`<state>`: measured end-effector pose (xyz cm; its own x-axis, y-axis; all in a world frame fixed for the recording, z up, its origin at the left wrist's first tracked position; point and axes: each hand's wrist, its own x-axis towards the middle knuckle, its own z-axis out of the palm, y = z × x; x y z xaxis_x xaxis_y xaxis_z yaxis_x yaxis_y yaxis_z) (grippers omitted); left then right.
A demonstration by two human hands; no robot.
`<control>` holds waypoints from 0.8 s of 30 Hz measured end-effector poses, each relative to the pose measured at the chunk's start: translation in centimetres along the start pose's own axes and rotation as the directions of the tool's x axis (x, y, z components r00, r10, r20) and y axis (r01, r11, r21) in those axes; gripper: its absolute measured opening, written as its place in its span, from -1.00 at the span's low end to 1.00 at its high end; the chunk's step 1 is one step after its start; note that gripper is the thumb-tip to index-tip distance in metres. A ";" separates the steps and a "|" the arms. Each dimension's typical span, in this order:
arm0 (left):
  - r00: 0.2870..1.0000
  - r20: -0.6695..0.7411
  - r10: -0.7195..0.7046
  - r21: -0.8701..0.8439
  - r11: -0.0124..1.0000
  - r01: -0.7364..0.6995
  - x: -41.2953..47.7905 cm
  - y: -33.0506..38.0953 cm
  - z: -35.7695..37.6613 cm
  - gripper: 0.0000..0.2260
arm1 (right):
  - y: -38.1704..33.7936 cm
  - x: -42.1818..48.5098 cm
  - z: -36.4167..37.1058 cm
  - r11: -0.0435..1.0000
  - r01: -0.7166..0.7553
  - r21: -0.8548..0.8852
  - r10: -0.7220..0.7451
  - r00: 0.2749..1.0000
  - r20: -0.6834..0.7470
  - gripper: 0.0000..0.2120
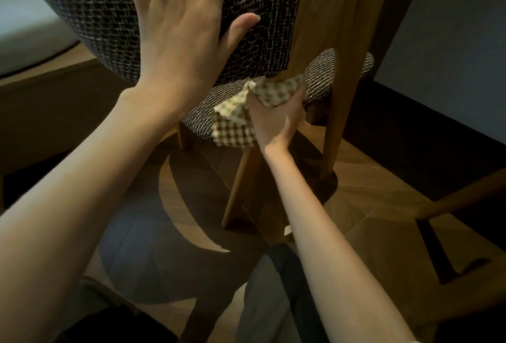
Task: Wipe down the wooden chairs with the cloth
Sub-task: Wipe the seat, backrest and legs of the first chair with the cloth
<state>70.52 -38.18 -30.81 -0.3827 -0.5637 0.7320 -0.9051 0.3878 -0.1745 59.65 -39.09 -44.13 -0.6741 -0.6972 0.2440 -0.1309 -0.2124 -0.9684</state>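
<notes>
A wooden chair (332, 22) with a dark tweed backrest (90, 22) and a woven seat (323, 80) stands close in front of me. My left hand (180, 22) grips the top of the backrest, fingers curled over its upper edge and thumb on the fabric. My right hand (276, 118) holds a green-and-white checked cloth (232, 123) bunched around the wooden back post where it meets the seat. The cloth's loose end hangs below the seat edge. The chair's light wooden legs (238, 186) spread down to the floor.
The floor (369, 205) is wood parquet with dark shadows. Part of another wooden frame (460, 200) reaches in at the right. A dark wall with a skirting board (427, 112) runs behind the chair. A pale cushioned surface (24, 22) lies at the far left. My trouser-clad knees (262, 301) are at the bottom.
</notes>
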 end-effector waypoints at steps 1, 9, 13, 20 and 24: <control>1.000 0.000 -0.001 0.001 1.000 0.001 0.0 0.0 0.1 -0.42 | -0.5 0.9 -0.7 0.998 -0.033 0.051 0.030 0.997 0.072 -0.18; 0.999 -0.036 -0.009 -0.035 0.999 0.008 -0.2 0.1 0.6 -0.38 | -0.6 2.7 -2.7 0.961 -0.108 0.255 0.030 0.955 0.294 -0.51; 1.000 -0.026 -0.011 -0.006 1.000 0.010 -0.2 0.1 0.5 -0.36 | -0.7 -0.2 0.7 0.990 -0.021 0.141 0.036 0.993 -0.110 -0.25; 1.000 0.003 -0.018 0.071 0.997 0.018 -0.5 0.1 0.2 -0.36 | 4.5 -3.4 2.0 0.950 0.240 -0.201 -0.265 0.958 -0.109 -0.12; 0.995 -0.094 -0.035 0.068 0.997 0.042 -0.6 -0.2 1.1 -0.40 | 8.6 -6.9 1.7 0.964 0.132 -0.231 -0.131 0.991 0.018 -0.20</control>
<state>70.72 -38.72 -31.94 -0.3316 -0.5059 0.7963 -0.9306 0.3139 -0.1881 64.44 -37.25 -54.08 -0.6379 -0.6754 0.3701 -0.3831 -0.1386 -0.9132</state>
